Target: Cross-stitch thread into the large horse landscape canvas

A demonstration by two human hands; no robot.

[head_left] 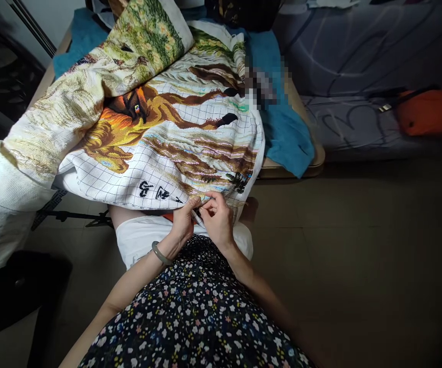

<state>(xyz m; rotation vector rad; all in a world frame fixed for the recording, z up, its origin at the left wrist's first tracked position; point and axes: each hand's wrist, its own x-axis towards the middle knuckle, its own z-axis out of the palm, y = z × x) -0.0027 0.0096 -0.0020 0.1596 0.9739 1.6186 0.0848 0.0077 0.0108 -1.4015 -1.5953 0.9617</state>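
Left hand (182, 222) grip pinches stitched canvas (205, 148), six-o'clock edge; right hand (219, 220) at left's three o'clock, fingers curled, grip unclear.

Dim light leaves the floor (358, 245) shadowed

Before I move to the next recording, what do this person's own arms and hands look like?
The left hand and right hand wear no gloves. No sleeve shows on the left arm or right arm. A smooth, rounded, greyish-green bangle circles the left wrist.
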